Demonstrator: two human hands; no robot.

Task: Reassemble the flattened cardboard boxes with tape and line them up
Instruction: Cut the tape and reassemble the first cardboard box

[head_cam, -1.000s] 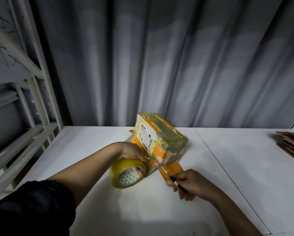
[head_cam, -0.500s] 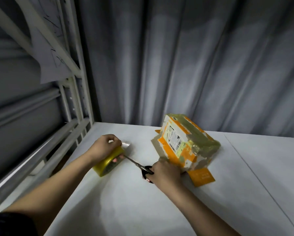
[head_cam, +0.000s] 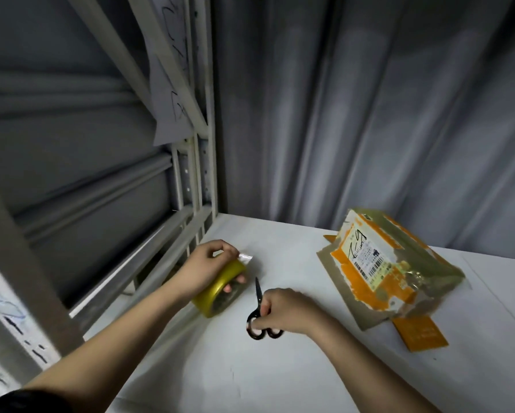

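A cardboard box (head_cam: pixel 399 263), orange and white, wrapped in glossy tape and bearing a printed label, is sitting on the white surface (head_cam: pixel 280 368) at the right of the scene, with one orange flap (head_cam: pixel 420 333) lying flat toward the camera. Far left of the box, a grey metal shelving rack (head_cam: pixel 190 180) is standing against the surface's edge, with a sheet of paper (head_cam: pixel 169 93) marked with handwriting hanging from it. Between the rack and the box, the left hand (head_cam: pixel 208 266) is curling around a yellow tape roll (head_cam: pixel 220 289) resting on the surface, fingers tucked through its core, while thumb and forefinger are pinching the loose clear tape end (head_cam: pixel 246 257). Just beside the roll, on the side nearer the box, the right hand (head_cam: pixel 286 312) is holding black scissors (head_cam: pixel 259 314) by their handles, its grip wrapped around the loops and the blades pointing away from the camera; the blades appear nearly together. A grey curtain (head_cam: pixel 369 114) is hanging behind the box.
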